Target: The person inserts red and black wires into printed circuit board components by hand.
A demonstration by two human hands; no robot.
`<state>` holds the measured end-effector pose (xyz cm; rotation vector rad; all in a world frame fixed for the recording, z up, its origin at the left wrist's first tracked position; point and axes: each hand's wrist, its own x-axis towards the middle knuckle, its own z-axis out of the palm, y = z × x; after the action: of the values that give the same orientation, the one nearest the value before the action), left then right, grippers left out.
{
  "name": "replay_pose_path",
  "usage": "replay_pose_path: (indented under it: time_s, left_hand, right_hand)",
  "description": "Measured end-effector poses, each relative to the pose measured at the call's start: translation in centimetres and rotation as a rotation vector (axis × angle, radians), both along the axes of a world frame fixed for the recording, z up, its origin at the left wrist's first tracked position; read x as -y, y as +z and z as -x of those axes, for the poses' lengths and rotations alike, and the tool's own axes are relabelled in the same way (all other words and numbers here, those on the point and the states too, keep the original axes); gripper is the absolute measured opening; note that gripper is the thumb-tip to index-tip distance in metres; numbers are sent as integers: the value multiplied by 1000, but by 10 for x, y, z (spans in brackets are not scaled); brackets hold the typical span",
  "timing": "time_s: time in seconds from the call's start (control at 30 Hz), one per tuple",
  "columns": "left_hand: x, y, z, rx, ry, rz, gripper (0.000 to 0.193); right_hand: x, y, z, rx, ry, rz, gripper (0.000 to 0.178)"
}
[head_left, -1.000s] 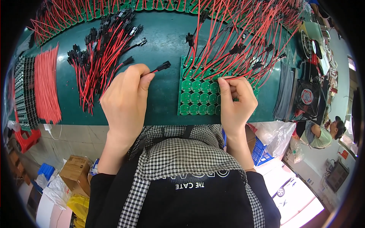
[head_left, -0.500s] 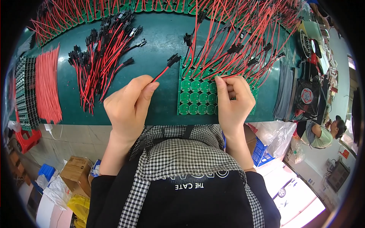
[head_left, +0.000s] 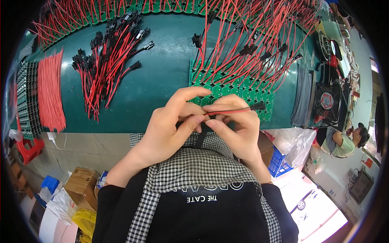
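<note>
My left hand (head_left: 170, 123) and my right hand (head_left: 239, 127) meet in front of the apron, fingertips pinched together. Between them they hold a red-and-black wire lead (head_left: 233, 111), whose black connector (head_left: 257, 106) points right across the right fingers. The lead's wire ends are hidden in the fingertips. Just beyond my hands lies a green circuit board panel (head_left: 219, 90) of round units. Many red and black leads (head_left: 227, 67) rise from its far rows, their black plugs dangling above. A loose pile of similar leads (head_left: 107, 65) lies to the left.
A flat bundle of red wires (head_left: 51, 91) and dark stacked strips (head_left: 28, 99) lie at the left. Grey wires (head_left: 302, 97) and a black fan (head_left: 326, 101) stand right. More wired boards (head_left: 170, 6) line the back. Another person (head_left: 342, 141) sits at far right.
My left hand has moved right and my right hand has come back toward me, so they now meet. The lead, formerly in the left hand alone, now lies across the right fingers.
</note>
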<state>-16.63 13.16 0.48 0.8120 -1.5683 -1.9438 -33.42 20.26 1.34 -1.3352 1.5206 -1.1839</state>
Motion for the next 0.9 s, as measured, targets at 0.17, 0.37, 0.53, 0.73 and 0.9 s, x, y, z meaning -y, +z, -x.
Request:
replay_pose_path:
  time_s: [0.17, 0.37, 0.53, 0.73, 0.9]
  left_hand:
    - [3, 1, 0, 14, -64, -15, 41]
    - [3, 5, -1, 223, 73, 454, 43]
    - [33, -1, -20, 802, 618, 889, 26]
    - [42, -9, -32, 961, 524, 945, 16]
    - [37, -9, -20, 747, 503, 969, 13]
  right_hand:
    - [-1, 1, 1, 8, 18, 3, 18]
    - [2, 1, 13, -300, -108, 102, 9]
    - [6, -19, 36, -445, -473, 51, 10]
    - [9, -16, 31, -501, -438, 73, 10]
    - [9, -16, 33, -499, -430, 75, 10]
